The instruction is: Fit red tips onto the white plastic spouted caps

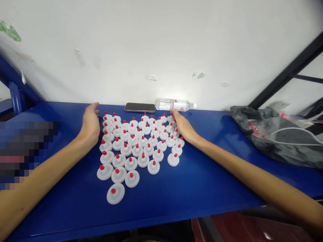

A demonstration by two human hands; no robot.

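Note:
Many round white caps with red tips (137, 150) stand upright in a close group on the blue table (202, 188). Along the group's left edge, my left hand (91, 122) is held on its side, fingers stretched out and holding nothing. My right hand (183, 126) lies on edge against the right side of the group, touching or very near the outer caps. Its fingers reach out straight toward the bottle, and they look empty. One cap (115, 193) sits closest to the table's front edge, a little apart from the others.
A dark phone (140, 107) and a clear plastic bottle (174, 104) lying on its side rest against the white wall (171, 43). On the right is a grey plastic bag (277, 148) with small red pieces (254, 129). A blurred-out object (22, 148) sits at the left.

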